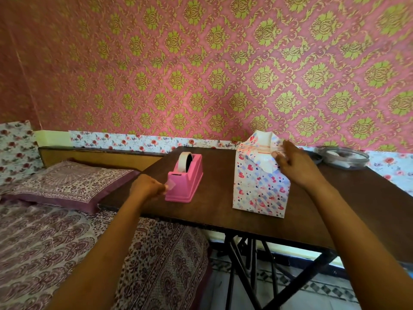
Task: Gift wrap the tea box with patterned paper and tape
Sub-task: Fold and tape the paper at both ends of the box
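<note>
The tea box (260,182) stands upright on the dark wooden table (223,211), covered in white paper printed with hearts, its top flaps partly folded. My right hand (292,163) holds down the folded paper at the box's upper right, thumb and fingers against the flap. A pink tape dispenser (186,177) with a roll of tape sits to the left of the box. My left hand (148,186) pinches a short clear piece of tape (171,184) at the dispenser's front end.
A glass bowl (343,157) sits at the table's far right, near the wall. A bed with a patterned sheet and pillow (67,184) lies left of the table. The table's near edge runs just below the box.
</note>
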Available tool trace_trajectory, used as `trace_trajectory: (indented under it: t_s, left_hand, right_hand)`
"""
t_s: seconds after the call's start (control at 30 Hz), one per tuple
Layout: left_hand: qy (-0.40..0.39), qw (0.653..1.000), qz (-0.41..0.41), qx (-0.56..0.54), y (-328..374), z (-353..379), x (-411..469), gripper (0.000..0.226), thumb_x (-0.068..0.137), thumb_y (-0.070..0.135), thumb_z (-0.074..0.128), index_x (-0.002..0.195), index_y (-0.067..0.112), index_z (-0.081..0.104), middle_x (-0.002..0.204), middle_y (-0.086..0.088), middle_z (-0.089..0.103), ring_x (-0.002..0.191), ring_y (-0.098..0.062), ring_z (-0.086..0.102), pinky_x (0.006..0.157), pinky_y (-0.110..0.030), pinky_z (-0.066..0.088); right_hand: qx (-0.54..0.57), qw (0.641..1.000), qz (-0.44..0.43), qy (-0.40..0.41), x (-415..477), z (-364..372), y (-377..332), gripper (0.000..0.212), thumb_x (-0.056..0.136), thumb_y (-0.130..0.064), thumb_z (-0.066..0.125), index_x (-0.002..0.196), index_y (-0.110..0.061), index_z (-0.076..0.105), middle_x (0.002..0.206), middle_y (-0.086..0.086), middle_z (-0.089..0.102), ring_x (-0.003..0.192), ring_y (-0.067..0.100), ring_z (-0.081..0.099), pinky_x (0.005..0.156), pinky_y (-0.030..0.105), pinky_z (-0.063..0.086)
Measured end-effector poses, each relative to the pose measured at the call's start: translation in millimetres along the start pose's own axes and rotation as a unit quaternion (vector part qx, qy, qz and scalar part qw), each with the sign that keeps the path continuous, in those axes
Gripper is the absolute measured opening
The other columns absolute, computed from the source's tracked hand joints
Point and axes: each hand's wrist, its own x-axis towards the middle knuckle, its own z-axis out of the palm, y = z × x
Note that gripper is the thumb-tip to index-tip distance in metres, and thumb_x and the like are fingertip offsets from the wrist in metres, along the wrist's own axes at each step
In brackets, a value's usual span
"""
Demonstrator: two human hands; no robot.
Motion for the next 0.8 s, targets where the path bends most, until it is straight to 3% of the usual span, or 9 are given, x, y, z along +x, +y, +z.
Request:
trace_trajectory:
  t_s: [0.1, 0.23, 0.37, 0.5, 0.67, 0.8]
  left_hand:
    - [-0.048, 0.994, 0.026, -0.099, 7.3, -1.0, -13.5, 0.010, 0.082, 0.012, 0.067, 0.081, 0.002, 0.065, 0.067, -0.005, 0.059, 0.057, -0.013, 0.051, 0.050, -0.021, 0.043]
    - [-0.130, 0.964, 0.095, -0.213, 60.7, 12.4, -27.8, 0.011, 0.082, 0.016, 0.066, 0.088, 0.007, 0.064, 0.074, -0.004, 0.065, 0.063, -0.012, 0.057, 0.051, -0.015, 0.050]
    - [-0.211, 0.931, 0.190, -0.229, 139.4, 45.7, -42.9, 0.009, 0.083, 0.020, 0.067, 0.081, 0.012, 0.064, 0.058, 0.006, 0.066, 0.062, -0.009, 0.056, 0.051, -0.012, 0.049]
    - [-0.291, 0.922, 0.236, -0.098, 206.3, 79.9, -50.1, 0.015, 0.084, 0.021, 0.066, 0.074, 0.010, 0.064, 0.063, 0.000, 0.060, 0.056, -0.009, 0.049, 0.055, -0.017, 0.043]
    - [-0.329, 0.919, 0.207, 0.072, 241.0, 100.6, -33.8, 0.015, 0.081, 0.020, 0.070, 0.079, 0.006, 0.066, 0.069, -0.004, 0.061, 0.058, -0.009, 0.050, 0.055, -0.017, 0.044]
    - [-0.342, 0.912, 0.187, 0.127, 245.8, 101.9, -24.8, 0.013, 0.083, 0.018, 0.068, 0.079, 0.006, 0.065, 0.066, -0.003, 0.060, 0.049, -0.006, 0.054, 0.049, -0.014, 0.049]
  right_hand:
    - [0.027, 0.999, 0.013, 0.014, -2.1, -1.7, -2.4, 0.062, 0.094, -0.046, 0.039, 0.141, -0.006, 0.032, 0.136, 0.019, 0.050, 0.114, 0.035, 0.055, 0.093, 0.042, 0.045]
    - [0.082, 0.996, 0.027, 0.034, -11.6, -5.3, -8.0, 0.062, 0.091, -0.047, 0.047, 0.140, -0.010, 0.037, 0.130, 0.014, 0.056, 0.099, 0.028, 0.064, 0.086, 0.039, 0.049]
    - [0.112, 0.992, 0.025, 0.060, -18.6, -7.3, -6.6, 0.058, 0.087, -0.044, 0.056, 0.134, -0.011, 0.048, 0.129, 0.009, 0.059, 0.095, 0.024, 0.067, 0.082, 0.029, 0.045]
    - [0.126, 0.990, 0.017, 0.064, -17.2, -7.1, -3.8, 0.061, 0.085, -0.047, 0.057, 0.136, -0.014, 0.047, 0.135, 0.005, 0.054, 0.094, 0.022, 0.067, 0.084, 0.030, 0.047]
    - [0.129, 0.987, 0.029, 0.090, -13.4, 0.4, 2.4, 0.065, 0.084, -0.053, 0.057, 0.138, -0.018, 0.045, 0.138, 0.002, 0.052, 0.110, 0.020, 0.061, 0.093, 0.030, 0.044]
    - [0.119, 0.987, 0.019, 0.104, -11.4, 1.6, 4.5, 0.062, 0.085, -0.051, 0.057, 0.136, -0.017, 0.047, 0.138, 0.001, 0.051, 0.121, 0.019, 0.052, 0.094, 0.028, 0.042]
